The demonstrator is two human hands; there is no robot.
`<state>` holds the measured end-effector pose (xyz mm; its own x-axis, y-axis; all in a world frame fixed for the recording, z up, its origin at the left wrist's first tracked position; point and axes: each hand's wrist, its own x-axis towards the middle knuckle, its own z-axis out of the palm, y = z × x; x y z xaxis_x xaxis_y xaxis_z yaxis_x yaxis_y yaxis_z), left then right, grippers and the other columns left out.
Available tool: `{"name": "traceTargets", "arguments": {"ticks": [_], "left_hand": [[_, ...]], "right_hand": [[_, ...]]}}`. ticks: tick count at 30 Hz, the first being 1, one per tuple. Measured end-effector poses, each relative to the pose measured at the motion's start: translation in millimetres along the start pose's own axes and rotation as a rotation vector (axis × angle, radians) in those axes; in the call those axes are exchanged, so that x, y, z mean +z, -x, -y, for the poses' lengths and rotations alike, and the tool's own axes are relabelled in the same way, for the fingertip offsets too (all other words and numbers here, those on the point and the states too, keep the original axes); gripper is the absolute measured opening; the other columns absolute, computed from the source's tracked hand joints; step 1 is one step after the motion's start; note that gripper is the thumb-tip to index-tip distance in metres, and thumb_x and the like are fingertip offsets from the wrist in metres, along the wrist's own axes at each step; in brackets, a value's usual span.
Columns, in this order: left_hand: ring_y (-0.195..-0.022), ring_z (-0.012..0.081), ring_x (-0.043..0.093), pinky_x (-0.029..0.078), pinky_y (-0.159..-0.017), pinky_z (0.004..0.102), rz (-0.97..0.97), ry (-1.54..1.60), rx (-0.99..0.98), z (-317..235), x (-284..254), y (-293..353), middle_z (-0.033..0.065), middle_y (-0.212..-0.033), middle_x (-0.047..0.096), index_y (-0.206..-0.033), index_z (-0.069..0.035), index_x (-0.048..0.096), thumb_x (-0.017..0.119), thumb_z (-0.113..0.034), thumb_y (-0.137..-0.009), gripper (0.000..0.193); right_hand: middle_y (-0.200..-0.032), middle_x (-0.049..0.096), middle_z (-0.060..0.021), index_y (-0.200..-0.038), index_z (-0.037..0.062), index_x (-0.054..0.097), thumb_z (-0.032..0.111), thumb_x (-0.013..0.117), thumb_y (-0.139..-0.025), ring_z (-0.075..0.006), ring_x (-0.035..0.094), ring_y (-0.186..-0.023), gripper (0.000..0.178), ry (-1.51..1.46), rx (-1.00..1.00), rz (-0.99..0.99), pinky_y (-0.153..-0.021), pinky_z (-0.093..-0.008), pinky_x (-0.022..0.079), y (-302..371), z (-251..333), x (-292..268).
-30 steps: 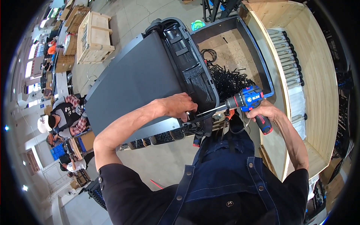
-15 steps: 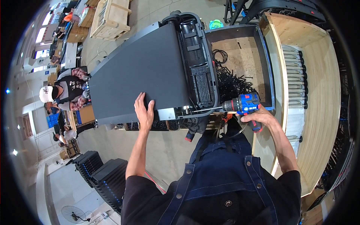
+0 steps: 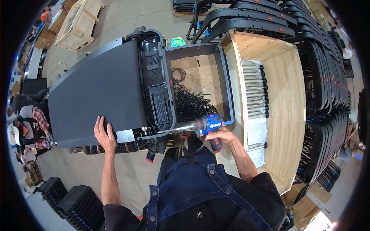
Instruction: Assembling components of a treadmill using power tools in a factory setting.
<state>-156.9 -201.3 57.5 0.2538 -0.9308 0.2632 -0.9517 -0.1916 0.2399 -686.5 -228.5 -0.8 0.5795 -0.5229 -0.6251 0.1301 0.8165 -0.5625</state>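
My right hand (image 3: 222, 135) grips a blue and black cordless drill (image 3: 212, 124), its long bit pointing left and smeared by motion. The tip of the bit is near the metal roller end (image 3: 145, 131), at the near corner of a treadmill deck. My left hand (image 3: 105, 134) lies flat with fingers stretched out on the deck's black running belt (image 3: 96, 84), close to its near edge and a bare metal side plate (image 3: 125, 136). A black plastic end frame (image 3: 158, 104) with ribbed parts spans the deck's right end.
Right of the deck stands a shallow bin (image 3: 228, 96) with many black bolts (image 3: 190, 104) and a coiled cable (image 3: 178, 74). Beyond is a wooden crate (image 3: 285, 115) of metal tubes. A co-worker (image 3: 32, 123) stands at the deck's left end. Black frames (image 3: 323, 77) are stacked at right.
The whole view has swung right, so the scene sits farther left. The drill has drawn slightly away from the roller end, and its bit is now blurred. My left hand keeps its place.
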Motion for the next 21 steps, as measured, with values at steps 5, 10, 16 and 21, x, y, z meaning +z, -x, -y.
{"name": "traceTargets", "arguments": {"ticks": [5, 10, 16, 21], "left_hand": [[-0.137, 0.0327, 0.044, 0.032, -0.115, 0.0453, 0.007, -0.053, -0.064, 12, -7, 10, 0.0133, -0.15, 0.05, -0.142, -0.006, 0.054, 0.052, -0.027, -0.101, 0.046], [-0.137, 0.0326, 0.044, 0.032, -0.114, 0.0454, 0.001, -0.029, -0.06, 6, -9, 6, 0.0128, -0.149, 0.05, -0.142, -0.007, 0.054, 0.051, -0.029, -0.102, 0.045], [-0.135, 0.0334, 0.046, 0.034, -0.112, 0.046, -0.011, -0.016, -0.08, 19, -14, 9, 0.0132, -0.148, 0.051, -0.139, -0.007, 0.056, 0.058, -0.025, -0.098, 0.045], [-0.133, 0.0335, 0.047, 0.035, -0.112, 0.0468, -0.092, 0.13, -0.013, 22, -17, 1, 0.0158, -0.141, 0.054, -0.133, -0.007, 0.059, 0.064, -0.02, -0.092, 0.044]], "right_hand": [[-0.107, 0.072, -0.0088, -0.125, 0.0048, 0.064, 0.004, 0.082, -0.08, -0.019, 0.068, -0.102, 0.048, 0.157, -0.439, -0.436, -0.087, -0.0343, 0.057, 36, 20, 11], [-0.091, 0.064, -0.0048, -0.11, -0.0012, 0.062, 0.003, 0.074, -0.083, -0.0167, 0.059, -0.08, 0.03, 0.508, -0.653, -1.113, -0.08, -0.0335, 0.051, -14, 17, -1], [-0.107, 0.063, -0.0075, -0.124, -0.0016, 0.056, 0.006, 0.071, -0.089, -0.0182, 0.06, -0.094, 0.038, 0.336, -0.622, -1.103, -0.085, -0.0336, 0.05, -64, -3, -19], [-0.123, 0.063, -0.0171, -0.135, -0.0054, 0.051, 0.012, 0.076, -0.087, -0.0271, 0.06, -0.114, 0.057, 0.648, -0.616, -1.139, -0.104, -0.0385, 0.044, -49, -43, -51]]}}
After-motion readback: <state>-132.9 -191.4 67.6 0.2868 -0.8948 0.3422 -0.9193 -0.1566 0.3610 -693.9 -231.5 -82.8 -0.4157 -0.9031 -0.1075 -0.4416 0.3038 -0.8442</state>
